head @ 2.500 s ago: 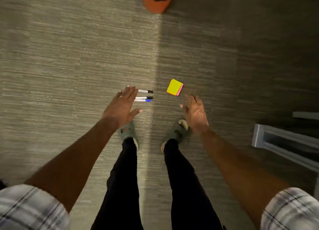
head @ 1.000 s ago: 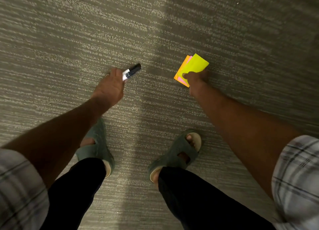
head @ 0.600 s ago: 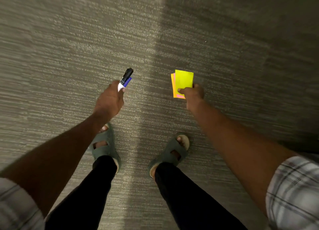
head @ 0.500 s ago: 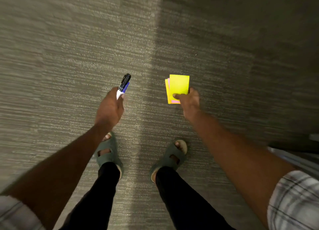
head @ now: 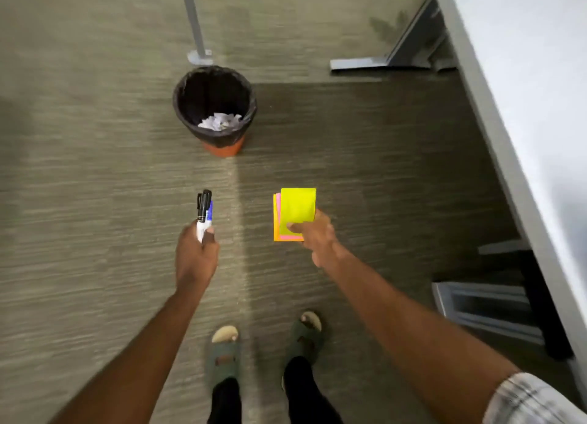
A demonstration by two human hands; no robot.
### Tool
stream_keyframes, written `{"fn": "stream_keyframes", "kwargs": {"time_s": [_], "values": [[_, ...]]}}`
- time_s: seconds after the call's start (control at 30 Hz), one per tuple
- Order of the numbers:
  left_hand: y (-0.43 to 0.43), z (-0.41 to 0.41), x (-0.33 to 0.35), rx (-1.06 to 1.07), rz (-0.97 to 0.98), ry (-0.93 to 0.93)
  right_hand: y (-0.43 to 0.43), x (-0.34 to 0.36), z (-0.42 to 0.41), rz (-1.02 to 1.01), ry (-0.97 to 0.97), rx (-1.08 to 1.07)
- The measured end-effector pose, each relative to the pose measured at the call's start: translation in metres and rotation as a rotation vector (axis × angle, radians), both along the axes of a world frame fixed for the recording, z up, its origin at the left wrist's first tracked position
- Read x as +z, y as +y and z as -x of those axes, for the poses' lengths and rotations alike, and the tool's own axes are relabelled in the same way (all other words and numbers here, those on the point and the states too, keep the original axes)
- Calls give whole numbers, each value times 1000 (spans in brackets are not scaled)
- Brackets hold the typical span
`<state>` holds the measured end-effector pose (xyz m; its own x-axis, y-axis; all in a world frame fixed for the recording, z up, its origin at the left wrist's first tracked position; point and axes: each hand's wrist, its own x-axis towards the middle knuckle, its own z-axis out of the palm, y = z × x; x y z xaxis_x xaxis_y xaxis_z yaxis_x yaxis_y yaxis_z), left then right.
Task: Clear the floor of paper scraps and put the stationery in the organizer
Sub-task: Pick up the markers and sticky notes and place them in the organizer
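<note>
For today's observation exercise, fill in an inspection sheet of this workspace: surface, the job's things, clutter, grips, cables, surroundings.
Surface: grey carpet floor, no scraps seen on it.
Job's things: markers and sticky notes, both held off the floor; crumpled paper inside the bin. Organizer not in view.
Clutter: nothing seen.
Grips: left hand shut on markers; right hand pinches sticky notes.
Cables: nothing seen.
Surroundings: white desk at right, metal legs behind the bin.

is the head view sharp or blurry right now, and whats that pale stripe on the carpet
Head view: mild motion blur smears the carpet and sleeve; markers and sticky notes stay readable. The pale stripe marks the edge between brighter left carpet and shadowed right. Wide-angle bending curves the desk edge.
</note>
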<state>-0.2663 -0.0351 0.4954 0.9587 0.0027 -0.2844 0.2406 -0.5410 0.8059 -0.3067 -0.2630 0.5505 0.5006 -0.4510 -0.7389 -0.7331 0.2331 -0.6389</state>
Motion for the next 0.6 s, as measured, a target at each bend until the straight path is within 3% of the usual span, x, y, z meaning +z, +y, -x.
{"fn": "stream_keyframes", "kwargs": {"time_s": [0.1, 0.37, 0.6], "values": [[-15, -6, 40, 51, 87, 39, -10, 45, 8, 21, -14, 13], [-55, -9, 146, -246, 201, 38, -29, 208, 82, -7, -214, -148], [-144, 0, 234, -409, 325, 24, -77, 339, 177, -46, -410, -285]]}}
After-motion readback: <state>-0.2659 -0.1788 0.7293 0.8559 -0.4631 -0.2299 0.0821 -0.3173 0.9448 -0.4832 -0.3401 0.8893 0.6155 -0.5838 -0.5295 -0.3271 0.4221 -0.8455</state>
